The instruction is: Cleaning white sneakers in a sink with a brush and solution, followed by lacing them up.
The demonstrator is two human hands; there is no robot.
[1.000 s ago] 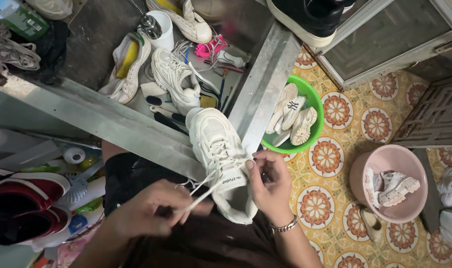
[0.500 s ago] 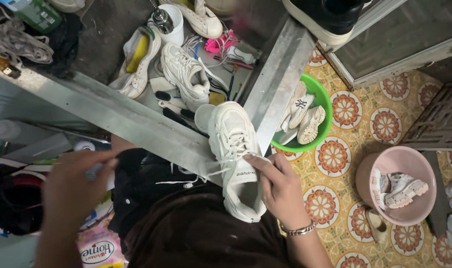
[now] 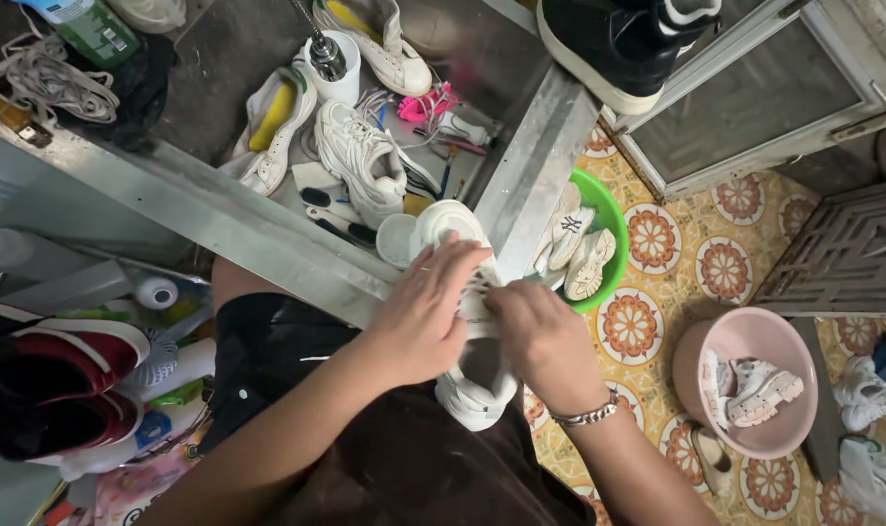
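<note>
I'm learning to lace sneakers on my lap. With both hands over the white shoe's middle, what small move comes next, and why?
Probably draw the lace snug across the eyelets: the left hand and right hand both press on the lacing area of the white sneaker, which rests toe-away on the lap. The lace itself is hidden under the fingers.

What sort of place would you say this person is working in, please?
Probably a small shoe-cleaning or repair spot. Both hands, left hand and right hand, work on a white sneaker; more shoes soak in a green basin and a pink basin, and a metal trough holds sneakers and brushes.
</note>
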